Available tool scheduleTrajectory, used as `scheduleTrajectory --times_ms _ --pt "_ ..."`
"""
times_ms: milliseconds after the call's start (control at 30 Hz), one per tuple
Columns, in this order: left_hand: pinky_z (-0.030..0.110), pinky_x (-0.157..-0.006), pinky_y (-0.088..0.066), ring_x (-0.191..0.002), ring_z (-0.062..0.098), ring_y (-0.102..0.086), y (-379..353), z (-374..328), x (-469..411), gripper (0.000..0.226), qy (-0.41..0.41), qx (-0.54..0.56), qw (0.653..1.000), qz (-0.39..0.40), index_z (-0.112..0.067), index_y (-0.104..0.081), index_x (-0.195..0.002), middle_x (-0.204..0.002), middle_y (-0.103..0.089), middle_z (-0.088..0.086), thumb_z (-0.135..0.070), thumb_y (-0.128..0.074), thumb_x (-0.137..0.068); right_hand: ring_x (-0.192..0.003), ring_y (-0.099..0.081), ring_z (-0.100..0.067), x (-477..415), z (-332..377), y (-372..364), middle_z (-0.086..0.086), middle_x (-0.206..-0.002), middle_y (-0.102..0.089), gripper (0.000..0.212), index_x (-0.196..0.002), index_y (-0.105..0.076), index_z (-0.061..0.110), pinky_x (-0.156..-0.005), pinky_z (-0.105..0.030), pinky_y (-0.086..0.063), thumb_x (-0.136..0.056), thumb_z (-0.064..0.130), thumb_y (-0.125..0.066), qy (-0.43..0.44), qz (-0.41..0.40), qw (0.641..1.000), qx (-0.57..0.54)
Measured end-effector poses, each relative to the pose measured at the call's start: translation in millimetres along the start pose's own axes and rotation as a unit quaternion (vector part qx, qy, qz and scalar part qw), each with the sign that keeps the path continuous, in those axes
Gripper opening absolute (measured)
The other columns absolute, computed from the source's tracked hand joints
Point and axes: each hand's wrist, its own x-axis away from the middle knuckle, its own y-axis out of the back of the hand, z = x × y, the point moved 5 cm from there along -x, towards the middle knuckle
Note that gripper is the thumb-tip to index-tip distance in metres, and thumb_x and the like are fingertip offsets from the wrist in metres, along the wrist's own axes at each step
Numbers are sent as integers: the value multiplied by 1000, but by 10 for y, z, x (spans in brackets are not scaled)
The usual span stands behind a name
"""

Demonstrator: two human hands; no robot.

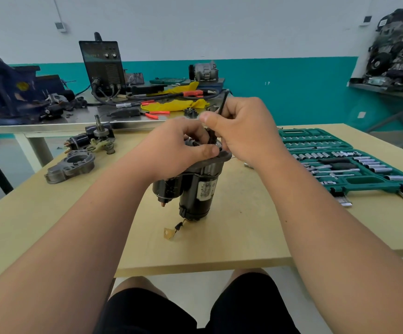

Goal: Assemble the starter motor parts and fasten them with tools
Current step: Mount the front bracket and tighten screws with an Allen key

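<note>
On pale wood table (243,237): left hand (178,150) grips black cylindrical starter motor (195,189); right hand (246,131) pinches thin dark hex key (223,102).

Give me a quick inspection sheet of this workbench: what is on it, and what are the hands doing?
Surface: pale wooden table, bare at its near edge.
Job's things: starter motor standing upright; grey housing and loose motor parts lying at the left.
Clutter: open green socket set at the right.
Grippers: left hand steadies the motor's top; right hand holds a thin dark tool over it.
Cables: short lead with brass terminal below the motor.
Surroundings: metal bench with blue vise, black machine.
</note>
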Motion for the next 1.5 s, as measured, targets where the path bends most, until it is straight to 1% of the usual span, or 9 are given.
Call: scheduleTrajectory --times_ms 133,267,533,767,900,1033,1267,1367,1500 --pt "27 -70 -46 -75 8 -55 14 -30 -25 16 -5 -10 1000 1 -20 -63 -77 -82 -58 -6 -31 -65 -88 -47 -50 -7 -5 33 -25 4 -50 -54 29 -64 -56 21 -49 -34 -46 -88 35 -64 11 21 1000 -12" --pt "23 -60 -34 -68 3 -48 47 -36 -14 25 -16 -13 999 30 -34 -56 -66 -75 -51 -10 -30 -63 -90 -47 -56 -1 10 46 -3 17 -52 -60 17 -81 -63 31 -47 -21 -50 -93 21 -57 18 108 992 -68" --pt "20 -74 -45 -77 1 -56 -7 -49 -35 15 -29 -7 1000 3 -15 -64 -87 -82 -61 -7 -30 -65 -87 -52 -54 -11 48 -25 -53 0 -58 -60 19 -69 -55 22 -56 -36 -53 -86 27 -62 -9 -1 999 -37" --pt "4 -54 -33 -69 -12 -49 54 -29 -29 12 -32 -48 998 18 -16 -68 -86 -77 -56 -11 -27 -64 -89 -48 -58 -2 39 24 -63 17 -57 -60 15 -82 -60 31 -47 -24 -53 -92 20 -58 30 98 992 -73" --pt "2 -53 -33 -68 -15 -47 60 -38 3 15 -25 -65 997 15 -26 -62 -74 -74 -52 -13 -29 -64 -89 -48 -60 -3 46 23 -28 9 -53 -63 17 -76 -62 24 -47 -20 -49 -92 18 -60 15 109 991 -79" --pt "12 -69 -41 -83 -2 -53 16 -29 85 10 -15 -5 999 -51 -24 -62 -83 -83 -62 -9 -32 -67 -85 -50 -56 -8 42 83 -48 3 -55 -58 27 -64 -53 24 -50 -30 -50 -88 29 -65 31 62 998 -2" --pt "17 -68 -36 -90 10 -53 6 39 114 8 24 21 997 -72 -27 -66 -78 -100 -56 -4 -32 -70 -84 -62 -59 -21 82 30 -49 5 -58 -51 33 -61 -47 22 -53 -31 -42 -86 33 -65 17 -4 1000 23" --pt "14 -72 -35 -96 13 -52 22 58 140 9 14 10 998 -65 -23 -68 -81 -108 -54 -1 -31 -68 -85 -62 -61 -16 88 68 -106 8 -60 -56 24 -66 -53 28 -55 -35 -50 -88 32 -63 36 36 999 4" --pt "10 -73 -35 -98 8 -50 24 82 186 6 -8 10 998 -59 -27 -68 -86 -111 -52 -3 -31 -64 -88 -55 -63 -5 51 95 -87 16 -60 -64 17 -82 -62 34 -53 -27 -55 -93 23 -54 31 118 991 -58"
